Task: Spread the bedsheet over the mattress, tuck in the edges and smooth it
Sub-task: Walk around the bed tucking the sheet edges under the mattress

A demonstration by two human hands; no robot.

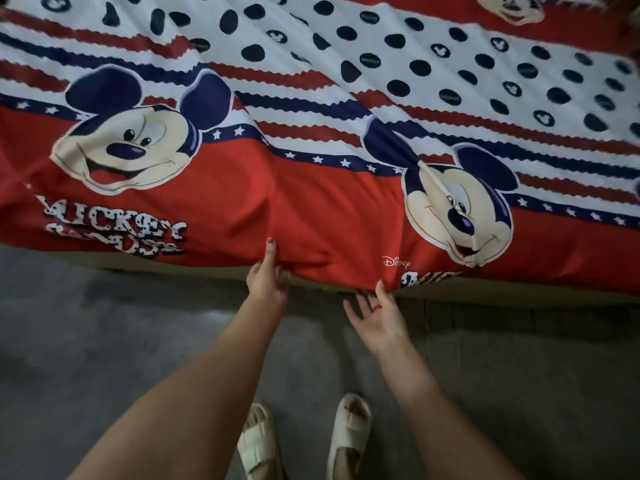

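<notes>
A red, white and navy cartoon-mouse bedsheet (311, 209) lies spread over the mattress and fills the upper half of the view. Its red border hangs over the near side. A strip of beige mattress side (194, 270) shows under the hem. My left hand (268, 275) grips the hem from below, thumb on top of the cloth. My right hand (379, 315) is at the hem a little to the right, fingers spread, its fingertips touching the lower edge of the cloth. The sheet has soft folds near the middle.
Grey concrete floor (104, 341) runs along the near side of the bed. My feet in pale sandals (301, 441) stand on it, close to the bed. A dark gap lies under the bed edge at the right.
</notes>
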